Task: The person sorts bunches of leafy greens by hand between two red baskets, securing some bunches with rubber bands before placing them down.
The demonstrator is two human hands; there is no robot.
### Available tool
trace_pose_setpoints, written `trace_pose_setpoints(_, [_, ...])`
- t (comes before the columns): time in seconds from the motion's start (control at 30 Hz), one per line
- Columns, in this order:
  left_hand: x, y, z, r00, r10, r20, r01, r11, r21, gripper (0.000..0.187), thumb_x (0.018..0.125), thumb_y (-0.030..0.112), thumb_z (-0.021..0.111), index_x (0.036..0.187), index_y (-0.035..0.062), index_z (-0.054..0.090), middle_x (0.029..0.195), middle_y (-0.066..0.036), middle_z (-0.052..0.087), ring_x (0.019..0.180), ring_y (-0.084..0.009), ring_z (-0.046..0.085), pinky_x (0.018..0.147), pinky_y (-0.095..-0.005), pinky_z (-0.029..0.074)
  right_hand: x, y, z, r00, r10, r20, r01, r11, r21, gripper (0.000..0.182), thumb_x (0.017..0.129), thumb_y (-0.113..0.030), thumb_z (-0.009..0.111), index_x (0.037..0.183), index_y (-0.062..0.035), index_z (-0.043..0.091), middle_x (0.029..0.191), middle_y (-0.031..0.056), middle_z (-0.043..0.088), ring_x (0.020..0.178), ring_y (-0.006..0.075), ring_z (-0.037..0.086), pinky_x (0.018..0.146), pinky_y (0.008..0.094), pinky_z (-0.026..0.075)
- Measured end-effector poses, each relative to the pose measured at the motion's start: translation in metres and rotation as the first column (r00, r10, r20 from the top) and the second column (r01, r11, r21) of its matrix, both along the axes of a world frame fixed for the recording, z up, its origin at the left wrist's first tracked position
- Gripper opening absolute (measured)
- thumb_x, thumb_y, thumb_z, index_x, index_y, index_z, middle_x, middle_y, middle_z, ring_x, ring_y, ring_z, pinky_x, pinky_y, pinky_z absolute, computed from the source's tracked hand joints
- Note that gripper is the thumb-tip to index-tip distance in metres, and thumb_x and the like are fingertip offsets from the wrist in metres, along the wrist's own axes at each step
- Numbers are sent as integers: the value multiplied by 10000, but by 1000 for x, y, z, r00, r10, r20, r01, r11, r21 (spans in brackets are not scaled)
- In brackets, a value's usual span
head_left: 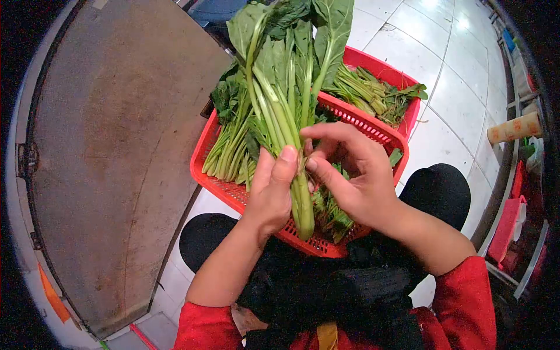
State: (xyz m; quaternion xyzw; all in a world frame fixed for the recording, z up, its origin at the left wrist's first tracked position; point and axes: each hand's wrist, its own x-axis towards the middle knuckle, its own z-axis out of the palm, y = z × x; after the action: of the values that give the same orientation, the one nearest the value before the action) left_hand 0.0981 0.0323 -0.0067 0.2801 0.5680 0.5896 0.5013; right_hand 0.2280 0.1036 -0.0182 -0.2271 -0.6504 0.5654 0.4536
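A bunch of leafy greens [280, 116] stands upright over the red basket, leaves at the top and thick pale stems pointing down. My left hand [273, 184] is wrapped round the stems, thumb in front. At the right side of the same stems is my right hand [356, 175], its thumb and forefinger bent close to them; what lies between these fingertips is too small to make out. Below, the red basket [220, 189] holds more greens [230, 146] on its left side and short leafy stems [335, 219] near its front.
A second red basket [408, 79] with loose stems and leaves [376, 96] stands behind on the white tiled floor [443, 134]. A brown board [116, 146] fills the left. My knees flank the front basket. A shelf [516, 280] with various items runs along the right edge.
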Motion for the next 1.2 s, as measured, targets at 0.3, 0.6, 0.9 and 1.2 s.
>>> trace_pose_setpoints(0.3, [-8,-3,-1,995,-63,81,64,998,-10,447,1059,348,446,1421,96,374,1140,-33,579,896,-81,565,712,-248,501,7,11,2,985,125,120,-145,975,170,169,860,-43,673,1016,19,653,835,158,613,752,297,649,664,347,502])
trace_pose_setpoints(0.6, [-12,-3,-5,958,-251,142,263,962,-70,413,1065,304,453,1413,86,403,1143,-12,567,899,-70,546,785,-261,482,19,34,13,967,44,250,-181,809,559,177,783,5,730,926,11,626,910,110,621,796,236,619,680,343,484])
trace_pose_setpoints(0.9, [-13,7,-29,993,-11,-116,7,999,-39,236,1041,249,526,1204,82,493,909,-4,587,726,-70,574,632,-245,504,23,36,6,900,55,433,-302,794,528,113,824,-100,627,892,-36,564,887,136,585,837,341,594,719,398,445])
trace_pose_setpoints(1.2, [-18,6,-20,933,46,-356,-29,998,52,422,978,100,608,1333,-27,419,1209,-101,563,1072,-157,549,965,-318,450,15,19,4,872,-2,489,-284,813,509,177,825,-216,709,768,-67,633,761,70,590,799,283,588,688,404,414])
